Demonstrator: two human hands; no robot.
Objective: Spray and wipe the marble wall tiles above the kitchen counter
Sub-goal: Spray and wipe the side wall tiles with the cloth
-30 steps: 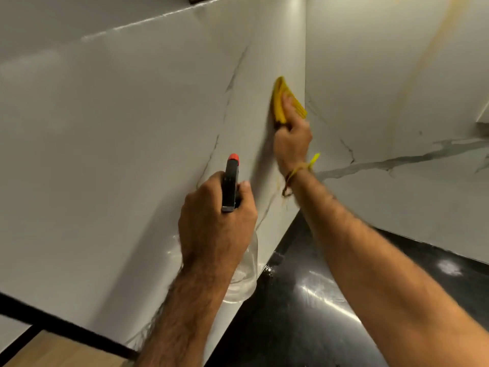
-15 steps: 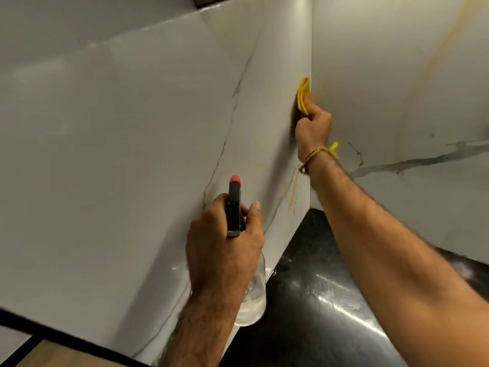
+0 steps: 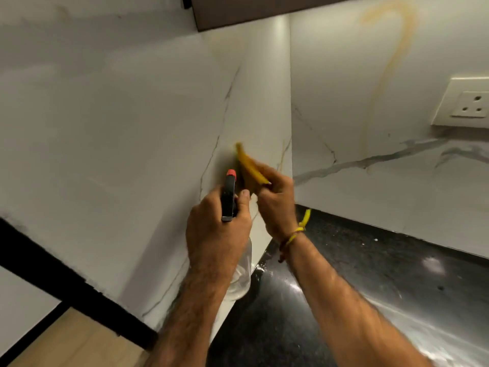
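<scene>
The left hand (image 3: pixel 217 234) grips a spray bottle (image 3: pixel 229 197); just beside it the right hand (image 3: pixel 275 205) presses a yellow cloth (image 3: pixel 250 165) against the marble wall (image 3: pixel 132 128).

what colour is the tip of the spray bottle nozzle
Red-orange, on the spray bottle in the left hand; head view.

A white wall socket (image 3: pixel 467 103) sits at the right edge. A dark cabinet underside (image 3: pixel 264 9) spans the top. A black frame (image 3: pixel 66 282) runs diagonally at lower left, with pale wooden flooring (image 3: pixel 76 343) below it.
</scene>
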